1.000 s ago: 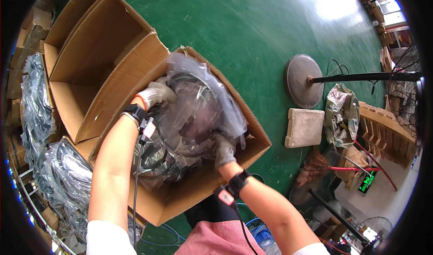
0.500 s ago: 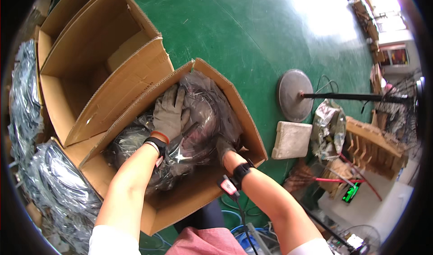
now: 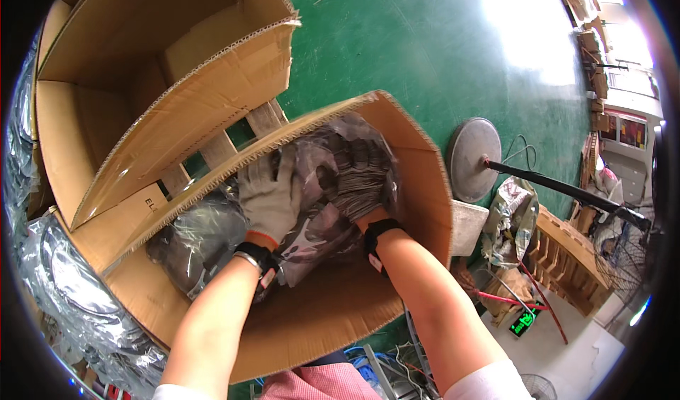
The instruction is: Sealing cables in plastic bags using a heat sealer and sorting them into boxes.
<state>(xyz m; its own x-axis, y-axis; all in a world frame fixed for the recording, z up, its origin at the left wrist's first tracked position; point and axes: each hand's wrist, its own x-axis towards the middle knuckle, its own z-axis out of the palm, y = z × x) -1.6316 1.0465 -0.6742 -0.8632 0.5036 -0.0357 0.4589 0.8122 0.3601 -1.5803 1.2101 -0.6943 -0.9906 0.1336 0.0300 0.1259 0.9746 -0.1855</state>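
As the near cardboard carton (image 3: 319, 333) stands in front of you, its contents read thus: one dark load in clear plastic (image 3: 309, 241), low inside, long axis running from near left to far right, alongside the carton's far-left wall; whether one bundle or several, you cannot tell through the glare. Left hand (image 3: 269, 198): gloved, palm down, fingers extended and parted, laid on the middle of the load, nothing seen gripped. Right hand (image 3: 360, 180): gloved, palm down, thumb apart from the fingers, resting on the load's far-right end; any pinch of film at the fingertips is not visible. Nearer hand to the load's near-left end: your left, with that end lying to the left of its wrist. Bare carton bottom: near side of the load, beneath your forearms. Adjoining items: a second carton (image 3: 188, 113), far left; wooden slats (image 3: 265, 120), between the two cartons; more plastic-wrapped bundles (image 3: 85, 280), left, outside; a round stand base (image 3: 473, 158), right, on the green floor (image 3: 368, 46).
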